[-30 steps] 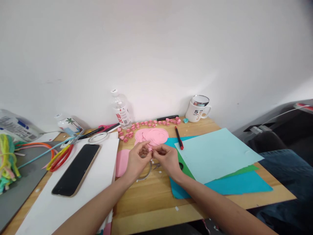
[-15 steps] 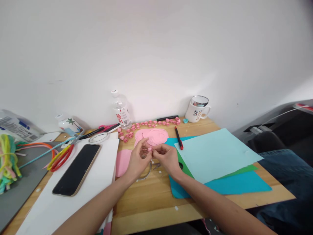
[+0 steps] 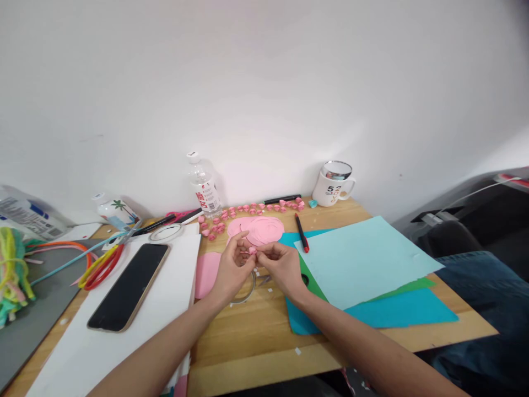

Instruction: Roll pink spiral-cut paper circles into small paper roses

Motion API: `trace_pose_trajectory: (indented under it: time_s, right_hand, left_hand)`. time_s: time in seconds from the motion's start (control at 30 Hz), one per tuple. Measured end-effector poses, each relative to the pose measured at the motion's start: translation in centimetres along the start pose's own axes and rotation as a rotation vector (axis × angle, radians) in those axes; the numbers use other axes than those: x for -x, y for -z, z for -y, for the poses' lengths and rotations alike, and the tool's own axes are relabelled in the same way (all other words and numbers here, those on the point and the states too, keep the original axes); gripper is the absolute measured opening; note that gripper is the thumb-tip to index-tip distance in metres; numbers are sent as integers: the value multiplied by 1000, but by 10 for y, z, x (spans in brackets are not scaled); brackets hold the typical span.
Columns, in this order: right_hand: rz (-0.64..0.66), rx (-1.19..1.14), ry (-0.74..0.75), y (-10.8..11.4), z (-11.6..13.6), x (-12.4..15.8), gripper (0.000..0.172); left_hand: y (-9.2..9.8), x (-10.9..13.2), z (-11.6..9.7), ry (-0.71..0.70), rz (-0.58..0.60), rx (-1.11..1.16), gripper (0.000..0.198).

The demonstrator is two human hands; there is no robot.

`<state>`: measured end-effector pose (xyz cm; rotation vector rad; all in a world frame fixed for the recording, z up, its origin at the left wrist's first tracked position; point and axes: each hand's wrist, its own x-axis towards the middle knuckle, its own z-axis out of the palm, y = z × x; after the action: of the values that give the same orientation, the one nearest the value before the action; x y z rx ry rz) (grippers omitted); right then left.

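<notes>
Between the fingertips of both hands is a small rolled pink paper rose (image 3: 252, 251). My left hand (image 3: 235, 264) pinches it from the left, with its index finger curled above. My right hand (image 3: 283, 266) grips it from the right with thumb and fingers pressed together. Just beyond the hands lies a pile of pink paper circles (image 3: 264, 229). Several finished-looking pink paper roses (image 3: 217, 220) stand in rows behind that pile. Under the hands, a roll of tape (image 3: 248, 295) and scissors (image 3: 263, 279) are partly hidden.
A black phone (image 3: 129, 286) rests on white paper (image 3: 173, 303) at left. Light-blue paper (image 3: 363, 264) covers green and blue sheets at right, near a red-tipped pen (image 3: 302, 234). A water bottle (image 3: 204, 187) and a mug (image 3: 330, 187) stand by the wall.
The pink paper rose has turned slightly between the fingertips and shows a bit more. Both hands stay in nearly the same place.
</notes>
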<state>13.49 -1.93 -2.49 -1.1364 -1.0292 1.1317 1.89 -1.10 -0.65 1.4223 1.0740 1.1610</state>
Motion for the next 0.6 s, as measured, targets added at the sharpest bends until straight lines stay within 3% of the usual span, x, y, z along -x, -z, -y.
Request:
trace_pose_trajectory:
  time_s: [0.23, 0.47, 0.6]
  right_hand:
    - [16, 73, 48, -4, 1, 6, 11]
    - [-33, 29, 30, 0, 2, 0, 11]
    - [-32, 32, 50, 1, 3, 0, 10]
  left_hand:
    - [2, 1, 2, -8, -28, -31, 36]
    - [1, 2, 2, -10, -33, -66, 42]
    - [2, 2, 1, -26, -23, -111, 33]
